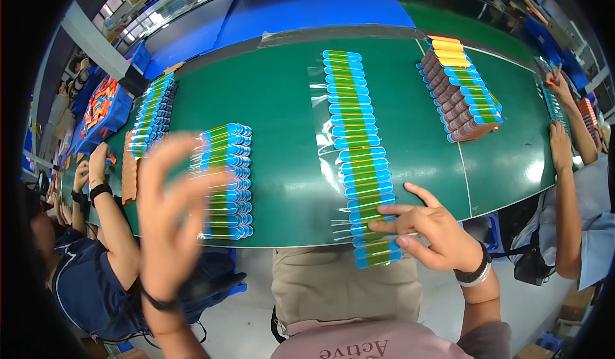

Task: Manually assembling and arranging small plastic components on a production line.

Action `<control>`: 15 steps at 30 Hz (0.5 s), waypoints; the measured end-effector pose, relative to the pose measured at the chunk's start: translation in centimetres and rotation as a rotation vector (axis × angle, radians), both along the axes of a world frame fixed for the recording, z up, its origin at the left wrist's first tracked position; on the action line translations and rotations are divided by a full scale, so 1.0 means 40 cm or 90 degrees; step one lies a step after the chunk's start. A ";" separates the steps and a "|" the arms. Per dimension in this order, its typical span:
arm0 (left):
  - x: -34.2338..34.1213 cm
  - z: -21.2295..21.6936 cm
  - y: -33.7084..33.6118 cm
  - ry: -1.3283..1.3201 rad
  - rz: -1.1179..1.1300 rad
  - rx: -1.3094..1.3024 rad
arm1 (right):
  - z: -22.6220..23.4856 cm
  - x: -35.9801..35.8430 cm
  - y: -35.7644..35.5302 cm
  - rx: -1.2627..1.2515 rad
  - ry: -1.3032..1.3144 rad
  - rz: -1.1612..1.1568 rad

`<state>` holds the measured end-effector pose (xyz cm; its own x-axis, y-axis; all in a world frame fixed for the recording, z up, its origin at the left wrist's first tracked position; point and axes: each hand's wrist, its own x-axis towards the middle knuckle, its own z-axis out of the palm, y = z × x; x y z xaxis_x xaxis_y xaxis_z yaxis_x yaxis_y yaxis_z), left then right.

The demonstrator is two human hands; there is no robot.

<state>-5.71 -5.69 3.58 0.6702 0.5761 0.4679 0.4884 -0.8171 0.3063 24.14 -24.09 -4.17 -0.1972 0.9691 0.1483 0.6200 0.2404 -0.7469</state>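
Observation:
My right hand (432, 231) rests on the near end of a long row of overlapping clear packets (357, 147) with blue and green cards, fingertips pinching the packets by the belt's front edge. My left hand (170, 215) is raised and blurred, fingers spread, holding nothing, hovering in front of a second, shorter row of the same packets (229, 179). Both rows lie on the green conveyor belt (282, 115).
A third row of packets (152, 112) lies at the far left, and a stacked batch with orange-topped packets (461, 90) at the right. Other people work at both sides: an arm at the left (112, 215), hands at the right (562, 135). A blue bin (102, 109) holds orange items.

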 end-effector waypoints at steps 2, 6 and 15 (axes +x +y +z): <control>0.030 -0.035 -0.128 0.002 -0.062 0.058 | 0.008 -0.005 -0.006 0.003 0.012 0.058; 0.149 -0.141 -0.166 -0.060 -0.003 0.029 | 0.023 -0.006 -0.019 -0.016 -0.015 0.092; 0.170 -0.189 -0.199 0.071 0.093 -0.192 | 0.014 -0.024 -0.094 0.029 0.221 -0.186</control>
<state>1.09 -13.65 -3.97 0.6083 0.7705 0.1906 0.6372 -0.6173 0.4615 23.17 -27.86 -3.59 0.1532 0.9675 0.2012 0.3809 0.1301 -0.9154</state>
